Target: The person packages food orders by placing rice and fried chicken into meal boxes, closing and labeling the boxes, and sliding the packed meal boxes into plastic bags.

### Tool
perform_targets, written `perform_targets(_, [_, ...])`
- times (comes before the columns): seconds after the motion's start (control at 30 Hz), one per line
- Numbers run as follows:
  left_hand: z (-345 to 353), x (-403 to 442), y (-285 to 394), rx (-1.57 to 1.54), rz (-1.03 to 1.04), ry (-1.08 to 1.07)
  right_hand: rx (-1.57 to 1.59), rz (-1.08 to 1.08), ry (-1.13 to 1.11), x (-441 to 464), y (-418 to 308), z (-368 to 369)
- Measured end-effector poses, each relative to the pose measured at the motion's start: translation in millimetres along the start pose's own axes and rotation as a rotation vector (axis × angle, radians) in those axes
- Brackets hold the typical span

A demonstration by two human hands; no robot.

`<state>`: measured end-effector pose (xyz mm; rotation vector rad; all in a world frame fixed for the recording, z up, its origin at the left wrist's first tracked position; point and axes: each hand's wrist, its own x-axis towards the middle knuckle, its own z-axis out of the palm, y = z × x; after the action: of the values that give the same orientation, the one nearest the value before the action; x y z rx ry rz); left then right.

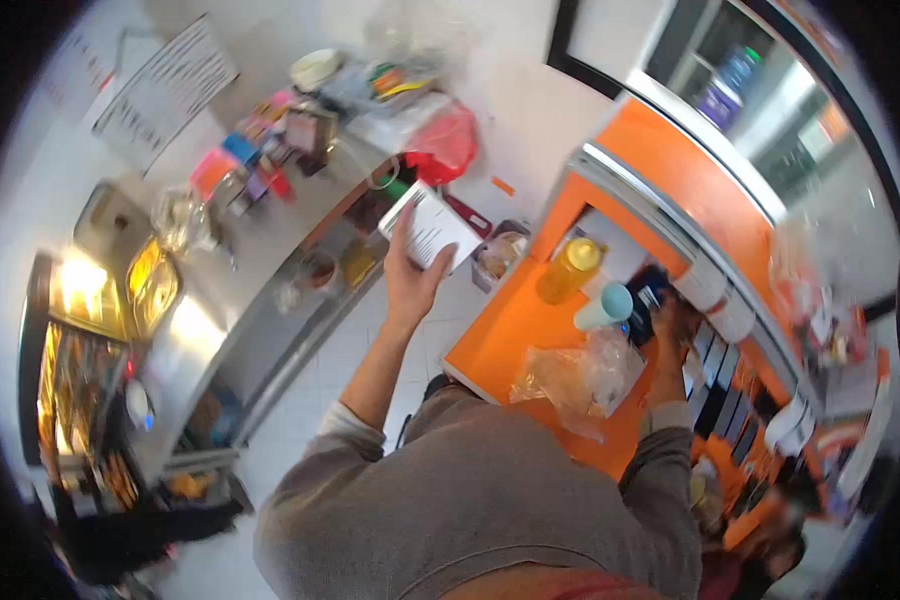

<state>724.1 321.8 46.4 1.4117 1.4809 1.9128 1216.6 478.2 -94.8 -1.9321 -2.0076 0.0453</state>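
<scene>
My left hand (415,275) holds a white card or flat box (435,235) with dark printed lines, out over the floor left of the orange counter (500,340). At the counter's right part, my right hand (673,325) reaches to a dark object (646,300); its fingers are blurred and partly hidden, so its grip is unclear. A pale blue cup (604,307) is just left of the dark object. Behind the cup is a bottle of yellow-orange liquid (570,270). A clear plastic bag (580,375) lies on the counter nearer to me.
A metal worktop (270,240) at left bears small boxes and bags. A basket (495,262) stands beside the counter. Dark-faced items (715,380) line the counter's right side. Another person (770,550) is at lower right. A glass window (770,110) is at upper right.
</scene>
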Motion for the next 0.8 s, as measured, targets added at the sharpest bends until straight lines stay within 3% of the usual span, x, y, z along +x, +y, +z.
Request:
perform_targets(0.03, [-8,9,27,0.005,0.084,-0.019,-0.043,-0.031,-0.020,3,7,0])
perform_targets(0.07, [-7,12,40,-0.077,0.012,-0.044,-0.080,-0.052,-0.034,10,16,2])
perform_targets(0.2, [-19,12,64,-0.149,0.096,-0.131,-0.040,0.008,-0.117,11,-19,-35])
perform_targets(0.3, [-22,-5,79,-0.240,0.020,-0.102,-0.102,-0.087,-0.103,14,-4,-28])
perform_targets(0.37, [-33,-16,75,-0.007,0.102,-0.079,-0.067,-0.174,-0.047,28,35,5])
perform_targets(0.4, [-32,-22,72,0.082,0.144,-0.095,-0.160,-0.335,0.096,9,11,-18])
perform_targets(0.47, [-34,-39,81,0.223,0.093,-0.134,-0.205,-0.246,0.058,4,2,-26])
perform_targets(0.5, [-26,-46,72,-0.027,0.045,-0.177,-0.211,-0.162,0.024,0,-3,-35])
perform_targets(0.53, [-28,-55,74,-0.065,-0.056,-0.261,-0.207,-0.092,-0.008,-3,-16,-42])
perform_targets(0.57, [-29,-63,67,0.015,-0.048,-0.296,-0.153,-0.096,-0.130,18,21,-2])
perform_targets(0.6, [-29,-72,71,-0.040,-0.212,-0.371,-0.131,0.027,-0.215,17,12,-7])
perform_targets(0.63, [-30,-81,70,0.077,-0.150,-0.449,0.022,0.116,-0.064,4,3,-12])
perform_targets(0.67, [-35,-90,66,0.198,-0.086,-0.511,0.052,0.130,-0.171,-5,-17,-40])
perform_targets(0.8, [-47,-120,38,0.111,-0.155,-0.605,-0.119,0.001,0.091,-7,-6,-25])
